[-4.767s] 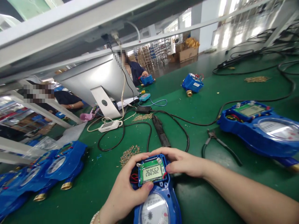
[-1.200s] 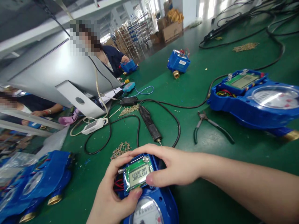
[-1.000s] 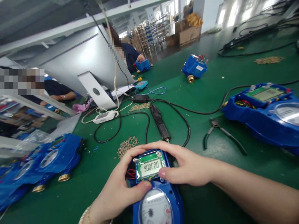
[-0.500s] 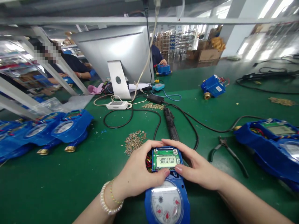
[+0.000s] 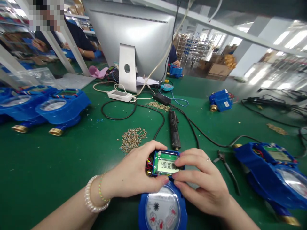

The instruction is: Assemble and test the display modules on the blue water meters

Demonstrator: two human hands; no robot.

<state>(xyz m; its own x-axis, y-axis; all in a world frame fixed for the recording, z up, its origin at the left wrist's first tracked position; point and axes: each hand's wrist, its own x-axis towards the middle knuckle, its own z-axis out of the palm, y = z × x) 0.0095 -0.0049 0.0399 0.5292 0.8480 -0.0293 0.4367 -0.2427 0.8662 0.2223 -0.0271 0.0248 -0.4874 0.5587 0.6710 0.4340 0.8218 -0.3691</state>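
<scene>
A blue water meter (image 5: 162,209) with a round dial lies on the green table at the bottom centre. Its upper end carries a green circuit board with a lit display (image 5: 167,164) showing digits. My left hand (image 5: 134,174) curls round the left side of the board, thumb pressed at its lower edge, beside the red wires. My right hand (image 5: 203,183) grips the right side, fingers laid across the board's lower right corner. A pearl bracelet sits on my left wrist.
A black electric screwdriver (image 5: 174,129) and a pile of small screws (image 5: 132,138) lie just beyond the meter. Pliers (image 5: 227,169) and another open blue meter (image 5: 271,172) are at the right. More blue meters (image 5: 56,107) sit left. A monitor's back (image 5: 134,35) and seated co-workers are behind.
The view has swung left and down. Both hands stayed on the board; my right hand has shifted further over its lower right corner. The display reads the same digits as half a second ago.
</scene>
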